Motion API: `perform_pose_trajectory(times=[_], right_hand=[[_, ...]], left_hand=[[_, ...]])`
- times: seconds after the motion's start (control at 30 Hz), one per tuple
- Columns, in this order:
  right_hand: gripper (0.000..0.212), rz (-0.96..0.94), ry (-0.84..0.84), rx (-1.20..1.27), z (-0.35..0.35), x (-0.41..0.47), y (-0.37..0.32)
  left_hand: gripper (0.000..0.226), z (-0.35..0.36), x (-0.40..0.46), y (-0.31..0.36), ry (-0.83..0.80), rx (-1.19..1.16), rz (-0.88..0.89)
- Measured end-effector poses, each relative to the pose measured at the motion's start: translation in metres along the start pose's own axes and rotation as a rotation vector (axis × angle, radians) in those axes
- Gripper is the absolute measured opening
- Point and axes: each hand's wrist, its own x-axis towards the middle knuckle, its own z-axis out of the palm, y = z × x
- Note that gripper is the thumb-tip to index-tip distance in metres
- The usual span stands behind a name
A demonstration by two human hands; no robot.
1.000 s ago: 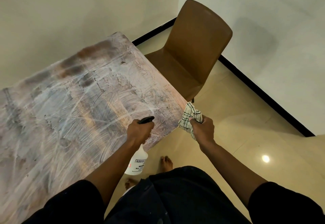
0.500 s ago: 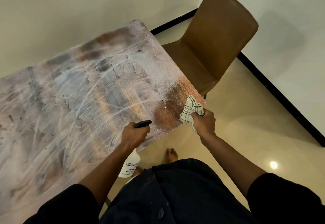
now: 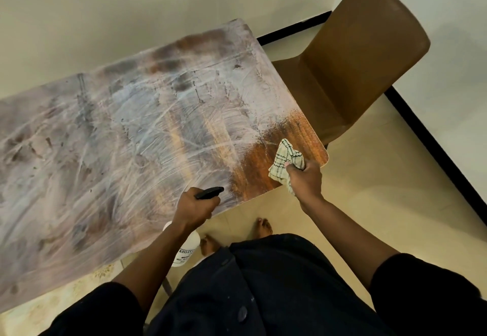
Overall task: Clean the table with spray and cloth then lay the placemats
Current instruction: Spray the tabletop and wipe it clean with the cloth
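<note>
The wooden table is smeared all over with whitish streaks, except a wet brown patch at its near right corner. My left hand grips the black trigger head of a white spray bottle at the table's near edge, nozzle pointing right. The bottle's body hangs below my wrist. My right hand holds a bunched white cloth with dark checks, which lies over the wet patch near the corner. No placemats are in view.
A brown chair stands at the table's right end, its seat tucked partly under. Walls with a black skirting run behind and to the right. My bare feet stand on the beige tiled floor by the near edge.
A wet brown patch has appeared on the near right corner after spraying. My right hand has brought the cloth from beside the corner onto that patch. The left hand has stayed at the edge.
</note>
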Motion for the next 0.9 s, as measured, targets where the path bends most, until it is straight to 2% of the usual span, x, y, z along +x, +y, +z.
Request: perform_pose_trajectory(times=[0.13,0.23,0.43,0.53,0.63,0.77,0.9], right_hand=[[0.007,-0.03,-0.041,0.017,0.009,-0.004,-0.002],[0.009,-0.039,-0.072,0.011,0.016,-0.005,-0.002],[0.014,-0.095,-0.14,-0.06,0.04,-0.014,-0.006],[0.014,-0.124,-0.187,-0.086,0.053,-0.022,-0.008],[0.012,-0.169,-0.202,-0.155,0.066,-0.03,-0.01],[0.01,-0.211,-0.204,-0.211,0.082,-0.042,-0.017],[0.016,-0.278,-0.208,-0.28,0.099,-0.052,-0.023]], left_hand=[[0.021,-0.007,-0.007,-0.012,-0.026,0.051,0.018],[0.02,-0.015,-0.013,-0.024,-0.022,0.042,-0.003],[0.03,-0.036,-0.027,-0.06,0.102,0.006,-0.075],[0.022,-0.047,-0.03,-0.078,0.153,-0.027,-0.095],[0.016,-0.058,-0.031,-0.089,0.148,-0.061,-0.108],[0.03,-0.074,-0.029,-0.105,0.143,0.003,-0.104],[0.026,-0.089,-0.026,-0.114,0.078,-0.018,-0.146]])
